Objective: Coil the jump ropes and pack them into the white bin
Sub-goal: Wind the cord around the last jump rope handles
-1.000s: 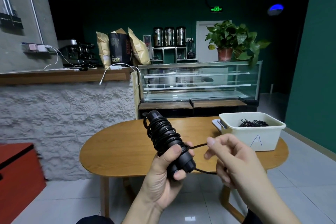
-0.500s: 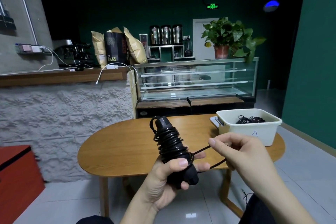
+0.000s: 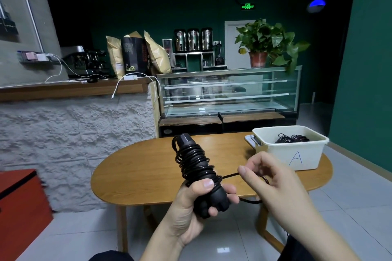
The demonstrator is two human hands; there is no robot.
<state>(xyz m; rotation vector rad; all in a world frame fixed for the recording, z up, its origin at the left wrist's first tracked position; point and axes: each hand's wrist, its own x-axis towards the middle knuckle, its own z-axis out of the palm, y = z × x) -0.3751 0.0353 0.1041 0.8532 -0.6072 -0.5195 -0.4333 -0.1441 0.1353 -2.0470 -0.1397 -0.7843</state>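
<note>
Jump rope [image 3: 194,161] above (mostly) left hand [image 3: 191,212]

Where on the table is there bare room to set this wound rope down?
The wooden table is bare from its left end to the white bin at the right end. That bin already holds coiled rope, with floor showing on its left.

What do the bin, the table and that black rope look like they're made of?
Bin: likely plastic, smooth matte white with a moulded rim. Table: wood or wood veneer, warm grain with a slight sheen. Rope: probably rubber or PVC cord, thin, glossy and springy in its coils.
</note>
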